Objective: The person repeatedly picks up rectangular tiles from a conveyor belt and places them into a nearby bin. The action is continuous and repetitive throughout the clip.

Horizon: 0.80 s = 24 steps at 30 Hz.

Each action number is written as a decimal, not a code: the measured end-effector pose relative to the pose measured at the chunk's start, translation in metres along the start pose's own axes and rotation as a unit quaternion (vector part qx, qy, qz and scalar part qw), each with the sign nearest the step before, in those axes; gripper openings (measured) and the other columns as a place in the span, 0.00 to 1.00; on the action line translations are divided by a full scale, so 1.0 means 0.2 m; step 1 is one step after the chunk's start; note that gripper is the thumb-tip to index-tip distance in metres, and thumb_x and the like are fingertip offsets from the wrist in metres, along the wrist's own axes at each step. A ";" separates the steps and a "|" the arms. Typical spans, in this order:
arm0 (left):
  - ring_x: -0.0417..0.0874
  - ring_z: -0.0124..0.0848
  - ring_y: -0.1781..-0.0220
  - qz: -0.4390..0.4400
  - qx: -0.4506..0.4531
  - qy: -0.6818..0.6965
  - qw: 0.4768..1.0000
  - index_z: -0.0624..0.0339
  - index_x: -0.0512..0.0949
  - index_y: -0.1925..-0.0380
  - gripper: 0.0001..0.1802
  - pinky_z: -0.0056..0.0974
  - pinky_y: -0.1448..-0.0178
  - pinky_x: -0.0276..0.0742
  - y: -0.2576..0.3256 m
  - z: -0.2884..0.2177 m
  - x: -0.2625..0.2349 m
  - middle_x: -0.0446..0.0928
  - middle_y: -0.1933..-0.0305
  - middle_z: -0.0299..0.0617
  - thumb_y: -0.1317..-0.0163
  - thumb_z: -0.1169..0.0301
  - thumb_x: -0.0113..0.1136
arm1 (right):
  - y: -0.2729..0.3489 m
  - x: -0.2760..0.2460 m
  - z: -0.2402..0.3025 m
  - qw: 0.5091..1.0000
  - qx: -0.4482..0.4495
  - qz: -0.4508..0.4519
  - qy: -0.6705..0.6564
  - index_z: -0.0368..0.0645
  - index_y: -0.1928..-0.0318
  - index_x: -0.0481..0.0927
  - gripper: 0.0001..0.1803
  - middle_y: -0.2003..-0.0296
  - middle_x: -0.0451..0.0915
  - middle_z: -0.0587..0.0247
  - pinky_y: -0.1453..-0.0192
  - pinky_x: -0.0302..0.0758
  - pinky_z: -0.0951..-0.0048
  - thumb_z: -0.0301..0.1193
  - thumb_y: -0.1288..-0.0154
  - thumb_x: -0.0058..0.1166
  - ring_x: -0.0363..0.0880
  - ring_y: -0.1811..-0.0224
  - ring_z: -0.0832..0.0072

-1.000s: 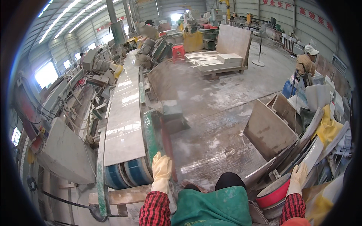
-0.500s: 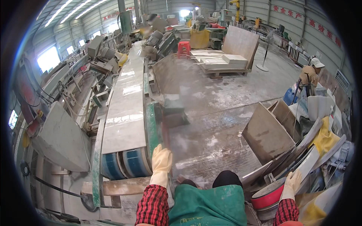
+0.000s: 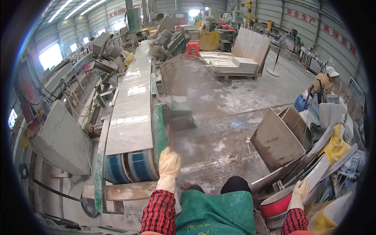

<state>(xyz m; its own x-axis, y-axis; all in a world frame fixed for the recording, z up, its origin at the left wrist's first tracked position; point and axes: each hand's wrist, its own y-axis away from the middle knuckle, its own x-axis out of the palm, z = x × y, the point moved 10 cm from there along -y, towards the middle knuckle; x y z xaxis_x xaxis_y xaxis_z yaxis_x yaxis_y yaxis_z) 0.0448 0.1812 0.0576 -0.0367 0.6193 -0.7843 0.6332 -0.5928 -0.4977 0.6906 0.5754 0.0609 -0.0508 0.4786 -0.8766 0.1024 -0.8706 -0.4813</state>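
Note:
My left hand, in a cream rubber glove, rests by the near end of a green metal side rail. Its fingers lie extended and close together, with nothing visible in them. Beside it, a pale polished stone slab lies on the conveyor line, its near edge above two blue rollers. My right hand, gloved alike, lies low on the right with fingers apart, next to a round red-rimmed drum-like object and a leaning pale strip. What lies under its palm is hidden.
A wooden beam crosses below the rollers. Brown boards lean at right, near a yellow cloth. Farther off, a pallet of slabs, a red stool and another person stand on the wet floor.
The view has shifted slightly. Both hands stay almost where they were, the right one a little lower and farther left in view.

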 end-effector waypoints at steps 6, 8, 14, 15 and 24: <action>0.77 0.52 0.36 -0.014 0.010 0.004 1.000 0.56 0.85 0.68 0.05 0.53 0.27 0.67 -0.01 -0.01 0.00 0.83 0.59 0.43 0.39 0.69 0.64 | 0.03 -0.01 -0.01 1.000 -0.005 -0.023 0.004 0.36 0.33 0.72 0.28 0.35 0.74 0.38 0.25 0.63 0.47 0.40 0.27 0.51 0.69 0.32 0.43; 0.77 0.51 0.35 -0.019 0.008 0.010 1.000 0.56 0.85 0.68 0.05 0.53 0.26 0.66 0.00 0.00 0.00 0.83 0.58 0.43 0.38 0.69 0.64 | 0.04 -0.01 0.00 1.000 -0.012 -0.024 0.004 0.35 0.33 0.72 0.29 0.35 0.74 0.37 0.25 0.63 0.47 0.40 0.27 0.52 0.70 0.32 0.42; 0.77 0.51 0.36 -0.041 0.014 0.018 0.999 0.55 0.85 0.68 0.04 0.53 0.27 0.67 0.01 0.01 -0.01 0.83 0.59 0.41 0.39 0.69 0.64 | 0.07 -0.03 0.03 0.999 -0.029 -0.023 -0.019 0.34 0.33 0.71 0.30 0.36 0.74 0.35 0.26 0.63 0.46 0.39 0.29 0.54 0.70 0.33 0.41; 0.78 0.51 0.36 -0.035 0.013 0.017 0.999 0.55 0.85 0.68 0.04 0.53 0.27 0.68 0.01 0.01 0.00 0.83 0.59 0.41 0.39 0.69 0.64 | 0.08 -0.04 0.04 0.999 -0.031 -0.021 -0.024 0.34 0.33 0.71 0.30 0.36 0.74 0.35 0.26 0.64 0.46 0.39 0.30 0.55 0.70 0.33 0.41; 0.77 0.50 0.37 -0.003 -0.001 0.002 1.000 0.55 0.85 0.69 0.04 0.52 0.29 0.68 0.00 0.03 -0.02 0.83 0.60 0.41 0.40 0.70 0.64 | -0.05 -0.10 -0.04 0.964 0.191 0.180 -0.031 0.42 0.31 0.72 0.41 0.33 0.72 0.40 0.26 0.66 0.48 0.52 0.38 0.66 0.70 0.31 0.45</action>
<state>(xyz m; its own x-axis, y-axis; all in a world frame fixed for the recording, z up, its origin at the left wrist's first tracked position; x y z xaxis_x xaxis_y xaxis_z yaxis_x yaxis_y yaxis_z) 0.0411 0.1763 0.0585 -0.0377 0.6252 -0.7795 0.6347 -0.5875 -0.5020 0.6984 0.5755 0.0835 -0.1405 0.1395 -0.9802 -0.2493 -0.9631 -0.1014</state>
